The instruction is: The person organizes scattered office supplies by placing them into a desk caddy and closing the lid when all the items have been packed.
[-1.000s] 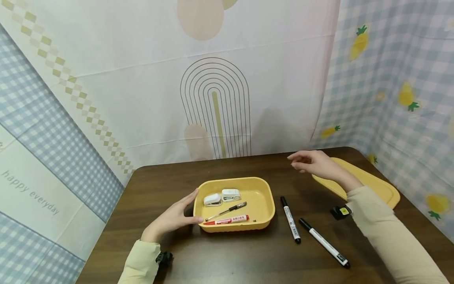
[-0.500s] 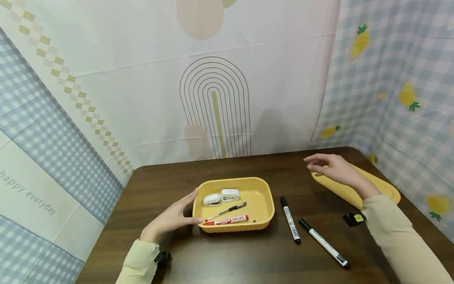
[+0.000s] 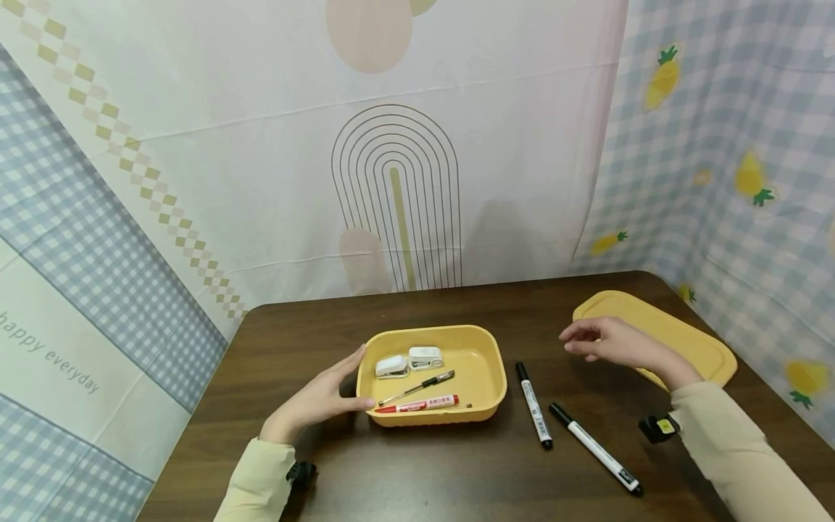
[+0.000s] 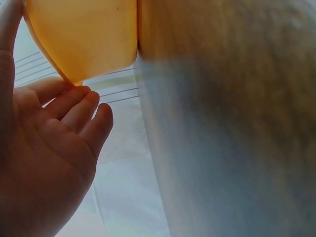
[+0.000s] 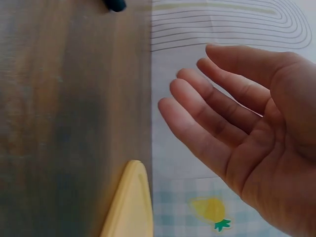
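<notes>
Yellow box (image 3: 476, 377), one: upright on the dark wooden surface (image 3: 293, 337). Contents: two small white staplers (image 3: 392, 365) side by side; one black-capped pen (image 3: 417, 388), aslant; one red marker (image 3: 420, 404) along the near wall.

Left hand (image 3: 313, 403): at the box's left end, thumb on the near corner, fingers extended along the outside, touching rather than clenched.

Right hand (image 3: 616, 344): above the surface beside the yellow lid (image 3: 694, 339), fingers loosely bent, grasping nothing.

Black-capped markers, two: first marker (image 3: 534, 407) just beside the box, second marker (image 3: 596, 449) farther right; both outside it.

Changes: right hand nearer the wearer than half a second ago, baring more of the lid; box, contents and markers unmoved, so both markers remain unhoused.

Obscured: part of the lid, behind the right forearm. Left wrist view: box cut off, surface blurred. Right wrist view: dark tip (image 5: 116, 4) at the top edge, possibly a marker's end.
</notes>
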A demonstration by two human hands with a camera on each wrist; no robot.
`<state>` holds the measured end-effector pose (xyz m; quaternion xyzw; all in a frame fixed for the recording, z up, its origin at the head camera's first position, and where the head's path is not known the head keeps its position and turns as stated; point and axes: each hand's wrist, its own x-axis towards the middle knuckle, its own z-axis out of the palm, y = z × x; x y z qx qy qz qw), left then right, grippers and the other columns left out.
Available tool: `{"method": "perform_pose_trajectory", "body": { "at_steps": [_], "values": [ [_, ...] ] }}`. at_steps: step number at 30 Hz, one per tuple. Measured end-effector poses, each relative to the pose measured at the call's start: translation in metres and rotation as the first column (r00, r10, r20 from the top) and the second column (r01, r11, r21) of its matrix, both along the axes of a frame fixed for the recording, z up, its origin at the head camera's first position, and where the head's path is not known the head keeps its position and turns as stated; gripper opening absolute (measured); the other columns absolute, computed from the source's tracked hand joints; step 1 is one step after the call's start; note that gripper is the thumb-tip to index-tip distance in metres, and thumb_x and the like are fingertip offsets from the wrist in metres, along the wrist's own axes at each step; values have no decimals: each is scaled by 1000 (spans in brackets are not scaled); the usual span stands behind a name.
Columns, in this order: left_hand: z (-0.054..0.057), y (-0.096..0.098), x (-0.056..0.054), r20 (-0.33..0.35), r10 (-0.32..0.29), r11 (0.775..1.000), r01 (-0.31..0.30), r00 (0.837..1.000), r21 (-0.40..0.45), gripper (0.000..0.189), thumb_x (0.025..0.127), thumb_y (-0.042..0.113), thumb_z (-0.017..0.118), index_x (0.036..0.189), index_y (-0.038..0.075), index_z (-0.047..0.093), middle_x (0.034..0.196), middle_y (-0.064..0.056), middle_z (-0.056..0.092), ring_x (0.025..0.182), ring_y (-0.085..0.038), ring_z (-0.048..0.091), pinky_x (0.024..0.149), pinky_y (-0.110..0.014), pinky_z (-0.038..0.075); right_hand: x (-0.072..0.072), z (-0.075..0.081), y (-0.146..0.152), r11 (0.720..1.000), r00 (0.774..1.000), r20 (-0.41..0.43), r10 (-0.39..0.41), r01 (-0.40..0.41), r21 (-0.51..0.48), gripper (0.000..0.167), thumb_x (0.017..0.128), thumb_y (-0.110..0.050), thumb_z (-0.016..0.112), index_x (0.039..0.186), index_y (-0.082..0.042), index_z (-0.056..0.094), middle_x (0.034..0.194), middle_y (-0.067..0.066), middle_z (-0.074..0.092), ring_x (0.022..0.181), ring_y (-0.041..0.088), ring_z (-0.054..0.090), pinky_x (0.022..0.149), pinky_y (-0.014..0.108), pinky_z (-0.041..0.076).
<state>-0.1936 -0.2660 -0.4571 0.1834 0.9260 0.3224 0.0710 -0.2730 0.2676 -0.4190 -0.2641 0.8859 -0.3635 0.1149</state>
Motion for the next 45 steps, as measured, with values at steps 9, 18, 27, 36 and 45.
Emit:
{"method": "perform_pose_trajectory", "body": {
  "at_steps": [9,18,27,36,45],
  "values": [
    [2,2,-1,18,0,999,-1,1000,33,103,83,51,80,162,21,21,167,1,19,151,-26,21,118,-55,23,10,-20,-1,997,987,144,73,-71,-20,33,100,-22,66,120,3,66,109,9,70,95,21,66,72,34,59],
    [1,2,-2,19,-8,999,8,1000,36,104,82,53,80,162,20,22,167,0,19,151,-25,20,118,-53,23,14,-31,-3,995,972,215,100,-95,-30,33,99,-21,66,121,4,65,101,7,69,89,20,65,70,34,59],
    [2,4,-7,4,-20,1000,20,1000,14,104,83,54,78,162,18,21,167,-2,19,151,-28,22,118,-54,24,18,-34,-4,994,960,259,109,-105,-31,33,98,-20,69,119,5,64,96,7,66,85,22,65,70,36,59],
    [-1,4,-8,-5,-20,1000,20,1000,19,103,84,54,78,162,17,22,167,-5,20,151,-29,21,118,-54,23,20,-39,-6,991,947,290,135,-129,-42,30,97,-20,69,118,3,66,94,6,66,84,20,66,69,35,59],
    [0,6,-9,-2,-17,1000,17,1000,25,102,84,53,78,162,18,21,167,-3,20,151,-29,22,118,-55,24,21,-46,-9,989,919,364,149,-130,-77,30,95,-15,70,118,4,65,90,8,63,79,22,64,68,36,58]
  ]
}}
